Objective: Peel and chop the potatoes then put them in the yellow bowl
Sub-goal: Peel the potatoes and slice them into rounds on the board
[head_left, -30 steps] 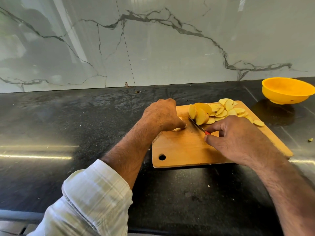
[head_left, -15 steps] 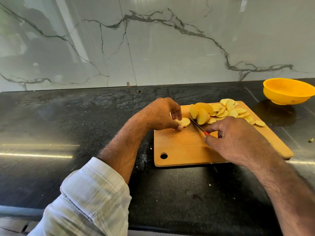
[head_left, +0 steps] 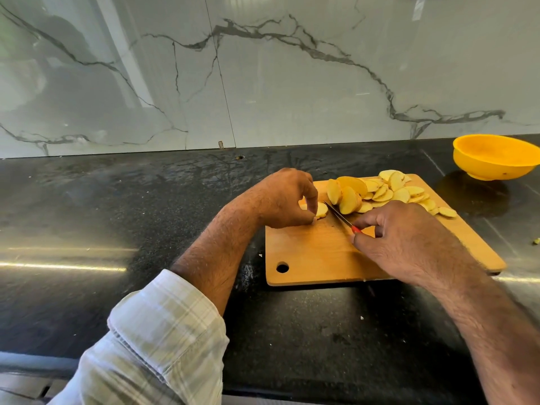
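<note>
left hand pinches potato piece | right hand grips knife

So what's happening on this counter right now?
A person is slicing potatoes on a rectangular wooden cutting board. The right hand grips a small red-handled knife, while the left hand pinches a small pale potato piece. A pile of yellow potato slices sits at the board's far side. The round yellow plastic bowl looks empty.

I see pale yellow potato slices on my light brown wooden board, a bright yellow bowl, the black speckled worktop, and my pale checked sleeve.
</note>
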